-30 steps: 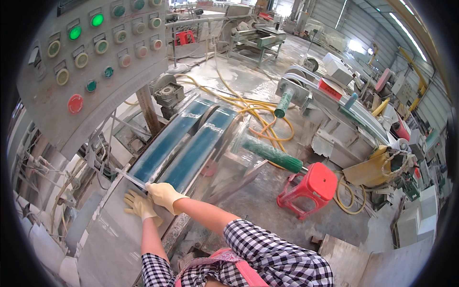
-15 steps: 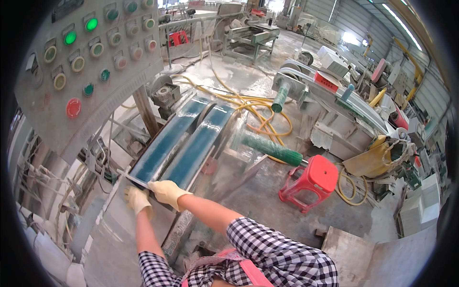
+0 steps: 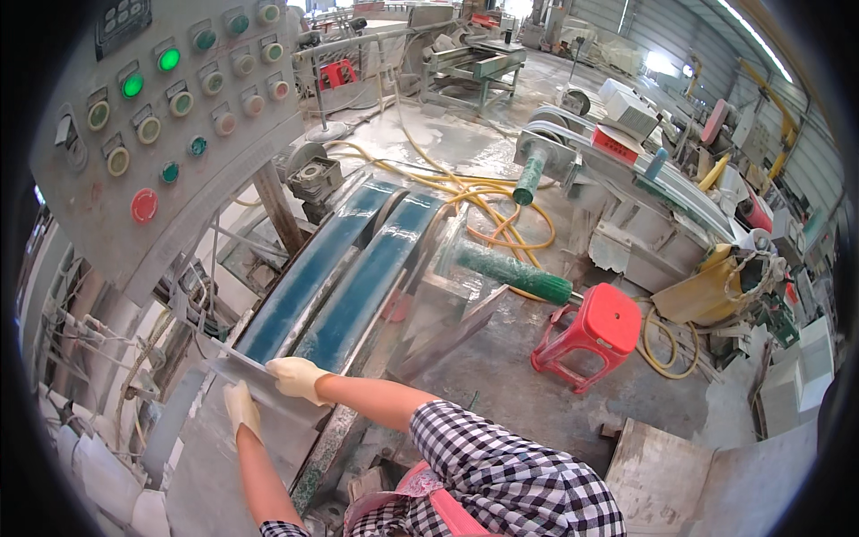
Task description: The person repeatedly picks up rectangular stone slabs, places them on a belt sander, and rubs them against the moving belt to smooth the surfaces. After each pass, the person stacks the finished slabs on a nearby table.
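Observation:
Both my hands wear cream gloves. My right hand point(image 3: 298, 379) is closed at the raised edge of a thin grey slab point(image 3: 279, 424), just below the near end of two blue conveyor belts point(image 3: 358, 304). My left hand point(image 3: 242, 410) lies against the grey surface, to the left of and a little nearer than the right one. Its fingers point away from me and look stretched out, though their tips are slightly blurred. Wet, shiny patches show on the belts.
At the upper left hangs a grey control panel point(image 3: 116, 215) with several round buttons, two lit green. A red stool point(image 3: 612, 315), a green roller point(image 3: 514, 271) and yellow hoses point(image 3: 465, 190) are to the right. A motor point(image 3: 315, 177) stands beside the belts.
Both hands have come nearer to me and slightly left, away from the belts. The slab's edge has shifted the same way. My left hand's fingers look less spread.

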Action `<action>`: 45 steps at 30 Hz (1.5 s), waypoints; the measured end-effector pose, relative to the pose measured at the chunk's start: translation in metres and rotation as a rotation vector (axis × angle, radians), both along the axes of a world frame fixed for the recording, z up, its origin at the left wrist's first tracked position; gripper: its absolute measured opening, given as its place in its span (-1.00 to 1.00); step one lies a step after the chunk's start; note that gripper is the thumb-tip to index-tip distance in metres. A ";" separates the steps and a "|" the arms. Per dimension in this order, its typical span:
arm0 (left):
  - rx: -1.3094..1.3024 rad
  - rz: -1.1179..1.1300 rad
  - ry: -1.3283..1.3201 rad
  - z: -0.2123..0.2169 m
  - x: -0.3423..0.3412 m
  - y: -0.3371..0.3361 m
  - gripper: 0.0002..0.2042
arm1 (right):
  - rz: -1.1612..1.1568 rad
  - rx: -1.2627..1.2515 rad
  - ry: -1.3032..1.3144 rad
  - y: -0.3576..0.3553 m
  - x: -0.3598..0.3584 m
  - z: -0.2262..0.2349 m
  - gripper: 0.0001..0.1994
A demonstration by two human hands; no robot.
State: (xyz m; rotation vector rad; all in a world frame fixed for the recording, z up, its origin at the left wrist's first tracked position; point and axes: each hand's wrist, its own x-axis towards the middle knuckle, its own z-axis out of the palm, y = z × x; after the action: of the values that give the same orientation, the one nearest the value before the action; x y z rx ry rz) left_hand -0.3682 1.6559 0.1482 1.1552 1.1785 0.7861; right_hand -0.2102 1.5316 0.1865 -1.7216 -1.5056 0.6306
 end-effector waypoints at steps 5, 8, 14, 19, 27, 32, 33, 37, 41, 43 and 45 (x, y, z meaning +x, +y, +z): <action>0.304 -0.204 0.311 0.000 0.010 -0.010 -0.48 | 0.044 0.000 -0.044 -0.015 -0.004 0.003 -0.70; 0.680 -0.121 0.670 -0.007 0.006 -0.013 -0.35 | -0.147 -0.288 0.427 -0.025 -0.017 0.007 -0.46; 0.476 -0.040 1.238 -0.008 0.000 -0.022 -0.23 | -0.349 -0.342 0.878 -0.031 -0.029 0.015 -0.37; 0.304 -0.117 1.409 -0.004 0.015 -0.042 0.05 | -0.347 -0.333 0.817 -0.039 -0.024 0.023 -0.37; 0.314 -0.086 1.479 -0.046 0.026 0.004 -0.05 | -0.269 -0.281 0.862 -0.045 -0.021 0.017 -0.36; 0.383 -0.325 1.392 -0.054 0.023 0.038 -0.29 | -0.219 -0.164 0.548 -0.047 -0.022 0.003 -0.57; 0.427 -0.361 1.336 -0.049 0.022 0.040 -0.36 | -0.154 -0.073 0.315 -0.047 -0.020 0.000 -0.62; 0.617 -0.317 1.227 -0.017 -0.003 0.039 -0.57 | -0.082 -0.028 0.002 -0.045 -0.014 -0.006 -0.74; 0.526 -0.203 0.986 0.008 -0.042 0.024 -0.55 | 0.018 -0.182 -0.073 -0.045 -0.011 0.009 -0.74; 0.434 -0.151 0.785 0.015 -0.056 0.016 -0.54 | 0.045 -0.298 -0.007 -0.047 -0.013 0.019 -0.73; 0.325 -0.109 0.540 0.021 -0.062 0.007 -0.53 | 0.060 -0.328 0.011 -0.048 -0.015 0.027 -0.77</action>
State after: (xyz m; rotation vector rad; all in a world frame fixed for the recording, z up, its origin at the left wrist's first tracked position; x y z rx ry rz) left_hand -0.4304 1.6633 0.1690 1.7612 1.4417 0.6108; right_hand -0.2248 1.4835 0.2137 -1.9150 -1.5143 0.9602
